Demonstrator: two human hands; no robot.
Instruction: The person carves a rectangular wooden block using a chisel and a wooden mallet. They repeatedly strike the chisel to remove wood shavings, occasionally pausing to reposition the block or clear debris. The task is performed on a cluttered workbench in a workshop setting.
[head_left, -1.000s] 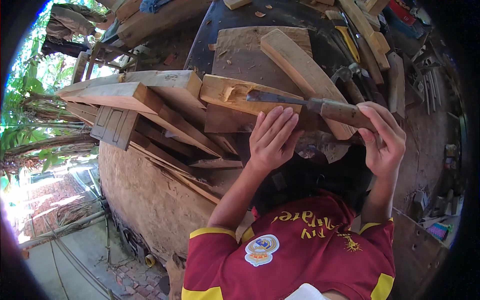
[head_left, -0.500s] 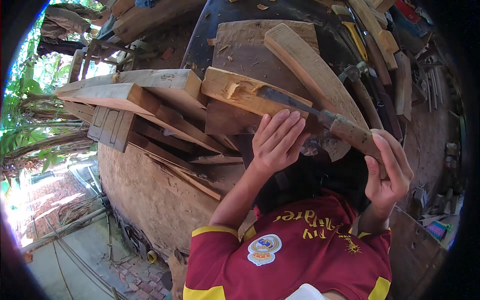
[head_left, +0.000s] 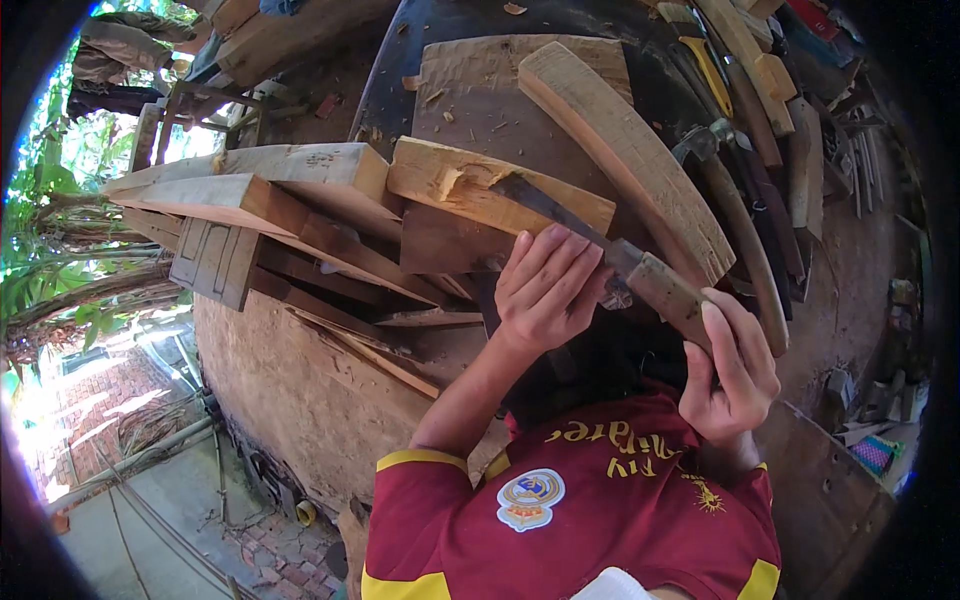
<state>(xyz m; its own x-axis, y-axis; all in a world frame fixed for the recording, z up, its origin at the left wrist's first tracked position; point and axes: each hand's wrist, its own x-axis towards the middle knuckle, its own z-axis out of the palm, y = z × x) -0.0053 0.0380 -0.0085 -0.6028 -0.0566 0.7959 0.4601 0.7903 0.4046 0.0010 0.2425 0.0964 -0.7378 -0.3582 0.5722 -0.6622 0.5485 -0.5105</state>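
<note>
A chisel (head_left: 560, 208) lies slantwise across a pale wooden block (head_left: 430, 170), its dark blade tip at a rough, raised notch on the upper face. My right hand (head_left: 735, 365) is closed round the end of the chisel's wooden handle (head_left: 672, 298). With its fingers curled at the block's near edge, right beside the blade, my left hand (head_left: 548, 290) grips the block; its thumb is mostly hidden. The block is tilted over a dark brown board (head_left: 440, 240).
Left of the block rest long shaped timbers (head_left: 330, 165). A curved wooden piece (head_left: 630, 160) lies beyond the chisel. To the right are a hammer (head_left: 735, 200), a yellow-handled brush (head_left: 706, 75) and several more tools. Wood chips are scattered on the dark work surface (head_left: 390, 80).
My right hand has moved left with the chisel handle, so the chisel slants more steeply. The blade tip stays at the notch. My left hand has shifted slightly left with the block.
</note>
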